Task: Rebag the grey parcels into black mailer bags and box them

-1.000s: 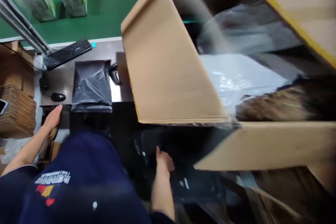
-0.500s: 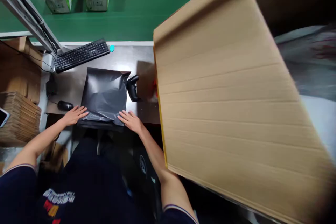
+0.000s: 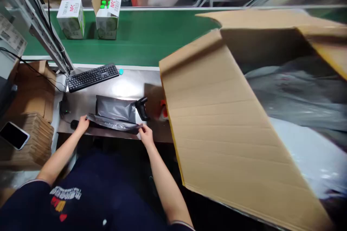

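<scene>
A grey plastic mailer bag (image 3: pixel 116 110) lies on the steel table (image 3: pixel 127 88) in front of me. My left hand (image 3: pixel 82 124) pinches its near left corner, and my right hand (image 3: pixel 146 135) pinches its near right corner. Between them the bag's near edge is raised off the table as a folded flap. A black handheld scanner (image 3: pixel 142 108) stands just right of the bag.
A black keyboard (image 3: pixel 92 77) and mouse (image 3: pixel 73 124) sit at the table's back left. A big open cardboard box (image 3: pixel 230 122) with bagged goods fills the right. Behind runs a green conveyor (image 3: pixel 146 38) carrying two small boxes (image 3: pixel 71 18). Flat cartons and a phone (image 3: pixel 14 135) lie left.
My hands went from lying flat on the bag's near edge to gripping its corners and lifting that edge. The view tilted up, showing more of the conveyor.
</scene>
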{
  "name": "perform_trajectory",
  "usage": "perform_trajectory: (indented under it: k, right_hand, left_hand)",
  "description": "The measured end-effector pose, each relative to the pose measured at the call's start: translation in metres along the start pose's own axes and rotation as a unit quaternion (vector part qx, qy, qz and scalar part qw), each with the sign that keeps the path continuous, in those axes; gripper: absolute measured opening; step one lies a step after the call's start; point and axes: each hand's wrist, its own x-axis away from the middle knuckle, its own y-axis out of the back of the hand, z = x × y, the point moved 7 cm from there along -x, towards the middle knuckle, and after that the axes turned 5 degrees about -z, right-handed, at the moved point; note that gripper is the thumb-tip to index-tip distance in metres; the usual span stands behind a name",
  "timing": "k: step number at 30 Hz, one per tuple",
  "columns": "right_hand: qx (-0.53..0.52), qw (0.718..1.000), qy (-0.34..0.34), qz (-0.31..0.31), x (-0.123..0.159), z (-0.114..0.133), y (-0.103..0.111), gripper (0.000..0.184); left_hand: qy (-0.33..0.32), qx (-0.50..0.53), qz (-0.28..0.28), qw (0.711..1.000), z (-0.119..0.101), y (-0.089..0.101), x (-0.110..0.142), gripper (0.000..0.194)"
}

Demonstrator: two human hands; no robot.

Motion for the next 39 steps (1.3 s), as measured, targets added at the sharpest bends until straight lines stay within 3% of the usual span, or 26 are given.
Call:
perform_trajectory:
  k: [3, 6, 11, 15, 17, 18, 21, 23, 25, 28, 32, 34, 35, 37, 39]
  right_hand:
    - [0.046, 0.994, -0.036, -0.094, -0.021, 0.007, -0.011, 0.058]
    - [0.115, 0.98, -0.071, -0.148, -0.038, 0.005, -0.021, 0.061]
    - [0.216, 0.963, -0.128, -0.099, -0.061, -0.012, -0.041, 0.064]
    - [0.256, 0.953, -0.154, -0.041, -0.062, -0.019, -0.045, 0.065]
    - [0.264, 0.956, -0.116, -0.053, -0.056, -0.01, -0.043, 0.066]
    - [0.271, 0.959, -0.065, -0.059, -0.053, 0.001, -0.045, 0.065]
    - [0.307, 0.939, 0.152, 0.02, -0.038, 0.04, -0.08, 0.055]
    - [0.326, 0.912, 0.221, 0.117, -0.03, 0.052, -0.112, 0.051]
    - [0.335, 0.908, 0.203, 0.147, -0.035, 0.051, -0.129, 0.056]
    - [0.334, 0.931, 0.117, 0.086, -0.058, 0.036, -0.122, 0.077]
    - [0.296, 0.945, 0.068, 0.118, -0.072, 0.029, -0.109, 0.091]
    - [0.307, 0.941, 0.082, 0.112, -0.064, 0.041, -0.1, 0.091]
    - [0.311, 0.941, 0.102, 0.08, -0.058, 0.049, -0.091, 0.091]
    - [0.285, 0.943, 0.171, 0.008, -0.052, 0.058, -0.07, 0.093]
    - [0.216, 0.947, 0.233, -0.039, -0.06, 0.053, -0.053, 0.093]
  left_hand:
    - [0.012, -0.024, -0.072, 0.997, -0.012, -0.014, -0.029, 0.04]
    - [0.029, -0.049, -0.103, 0.993, -0.018, -0.03, -0.046, 0.046]
    - [0.076, -0.099, -0.089, 0.988, -0.009, -0.049, -0.066, 0.044]
    - [0.088, -0.126, -0.085, 0.985, -0.005, -0.048, -0.061, 0.042]
    - [0.066, -0.132, -0.107, 0.983, -0.016, -0.043, -0.048, 0.045]
    - [0.032, -0.14, -0.11, 0.983, -0.027, -0.043, -0.041, 0.048]
    - [-0.145, -0.2, -0.023, 0.969, -0.074, -0.07, -0.021, 0.055]
    - [-0.214, -0.257, 0.065, 0.94, -0.094, -0.097, -0.015, 0.059]
    - [-0.186, -0.298, 0.108, 0.93, -0.095, -0.112, -0.022, 0.071]
    - [-0.08, -0.311, 0.117, 0.94, -0.076, -0.115, -0.041, 0.097]
    - [0.001, -0.279, 0.106, 0.954, -0.058, -0.101, -0.037, 0.118]
    - [0.027, -0.257, 0.088, 0.962, -0.063, -0.084, -0.027, 0.124]
    - [0.03, -0.246, 0.066, 0.967, -0.071, -0.07, -0.027, 0.123]
    - [-0.016, -0.247, -0.011, 0.969, -0.105, -0.025, -0.045, 0.112]
    - [-0.094, -0.291, -0.149, 0.94, -0.157, 0.058, -0.077, 0.088]
